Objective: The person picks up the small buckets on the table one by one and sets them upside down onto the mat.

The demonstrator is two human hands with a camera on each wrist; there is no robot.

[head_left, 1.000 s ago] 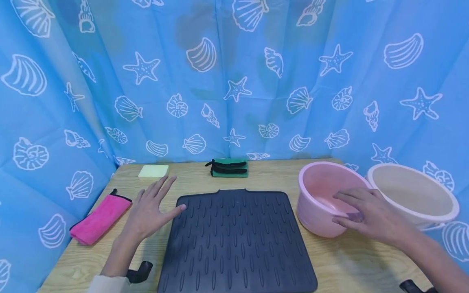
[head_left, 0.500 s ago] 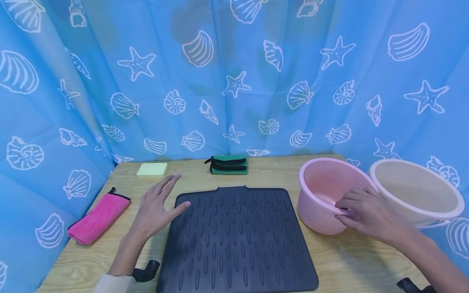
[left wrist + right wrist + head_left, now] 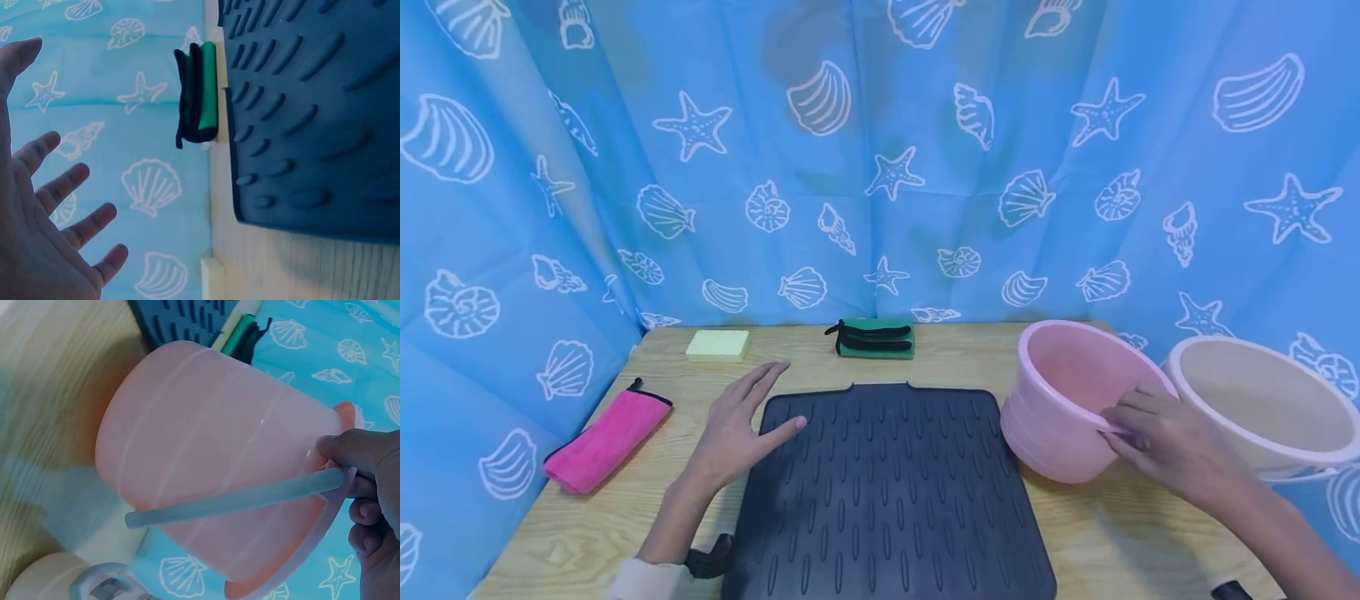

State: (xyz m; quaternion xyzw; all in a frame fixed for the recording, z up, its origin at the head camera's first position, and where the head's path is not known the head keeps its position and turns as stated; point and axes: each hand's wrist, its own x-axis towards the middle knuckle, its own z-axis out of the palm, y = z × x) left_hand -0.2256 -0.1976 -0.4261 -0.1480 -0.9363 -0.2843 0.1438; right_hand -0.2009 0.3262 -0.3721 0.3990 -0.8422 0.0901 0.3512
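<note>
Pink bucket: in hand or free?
The pink bucket is in hand: the right hand pinches its rim, thumb against the outer wall.

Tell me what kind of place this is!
Maybe an indoor cleaning or washing corner, though I can't see the whole room. What hints at it: a curtain with shells on it, a pink bucket and what looks like a sponge.

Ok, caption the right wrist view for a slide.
Right hand grips a pink bucket by its rim, shell-print curtain behind.
</note>
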